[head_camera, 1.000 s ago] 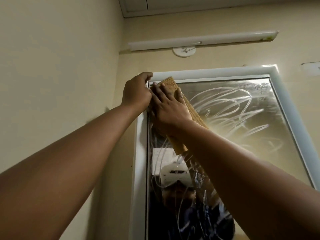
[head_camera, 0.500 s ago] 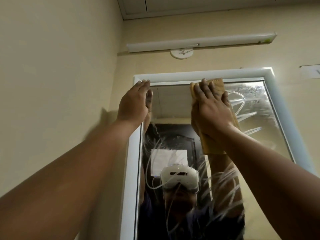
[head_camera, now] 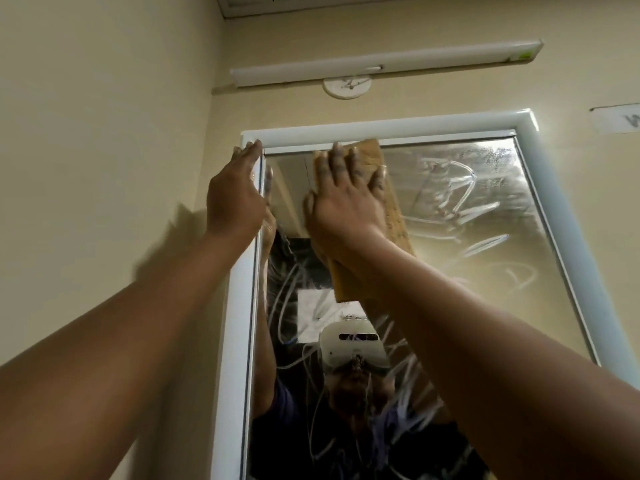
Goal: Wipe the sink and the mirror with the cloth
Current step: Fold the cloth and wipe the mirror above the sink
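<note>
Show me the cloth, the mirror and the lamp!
cloth [head_camera: 394,209], head view, its right edge beside the hand.
mirror [head_camera: 485,237], head view, streaky glass on the right.
lamp [head_camera: 381,65], head view, middle of the tube.

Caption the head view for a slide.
Right hand presses a tan cloth flat against the streaked mirror; left hand braces its white frame.

Two hands are up: a left hand [head_camera: 235,199] and a right hand [head_camera: 341,199]. One cloth [head_camera: 393,216] (tan, a folded strip) is in view. There is one mirror [head_camera: 485,237], set in one white frame [head_camera: 381,128], and its glass carries many wet streaks, too tangled to count. Above it hangs one tube light [head_camera: 381,64], with one round white fitting [head_camera: 347,87] just under it. One small label [head_camera: 616,118] sits on the wall at far right. The glass reflects one headset [head_camera: 353,346].
</note>
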